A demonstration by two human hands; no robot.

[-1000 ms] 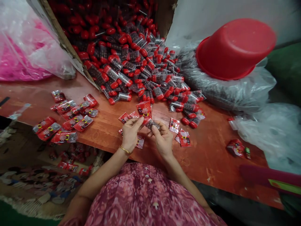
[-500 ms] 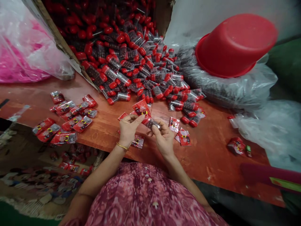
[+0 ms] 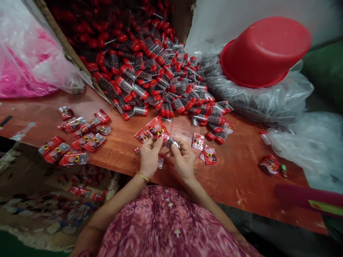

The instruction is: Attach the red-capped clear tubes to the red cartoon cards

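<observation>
Over the front of the table my left hand [image 3: 150,154], with a gold bracelet at the wrist, pinches a red printed packet [image 3: 155,125]. My right hand [image 3: 183,157] is closed on a small clear tube [image 3: 175,143] with dark contents, its thumb on the near end. Packet and tube meet between my fingers; whether the tube is inside the packet I cannot tell. Flat red packets [image 3: 140,135] lie just beyond my left hand. To the right of my right hand are a printed packet [image 3: 198,141] and another red packet [image 3: 210,156].
Red-capped clear tubes [image 3: 160,82] spill from a cardboard box [image 3: 184,21] at the back. Filled red packets [image 3: 77,125] lie at the left. A red tub [image 3: 265,50] rests upside down on a bulging plastic bag [image 3: 257,103]. A pink-filled bag [image 3: 29,60] stands far left.
Both hands have drawn slightly nearer to my body, the left also to the right. The packet and tube have moved down with them. More flat packets show beyond my left hand.
</observation>
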